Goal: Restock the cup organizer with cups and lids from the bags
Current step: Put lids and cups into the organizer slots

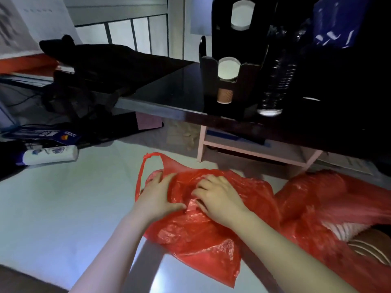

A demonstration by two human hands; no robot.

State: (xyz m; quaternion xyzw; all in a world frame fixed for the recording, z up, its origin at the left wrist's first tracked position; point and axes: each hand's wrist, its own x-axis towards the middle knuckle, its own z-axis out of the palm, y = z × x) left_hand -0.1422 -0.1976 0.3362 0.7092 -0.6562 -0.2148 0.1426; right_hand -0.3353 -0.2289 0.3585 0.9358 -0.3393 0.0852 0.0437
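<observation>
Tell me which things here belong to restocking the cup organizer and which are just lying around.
For the job:
near red bag, with the left hand and right hand on it
second red bag
cup organizer on the table
white lids in it
brown cup in its lower slot

Lying about:
white bottle on the floor
blue box
black cloth

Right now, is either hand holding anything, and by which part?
Nothing is lifted. The left hand presses flat on the red bag near its handle; the right hand curls its fingers into the bag's middle, but whether it is a true pinch cannot be told.
</observation>
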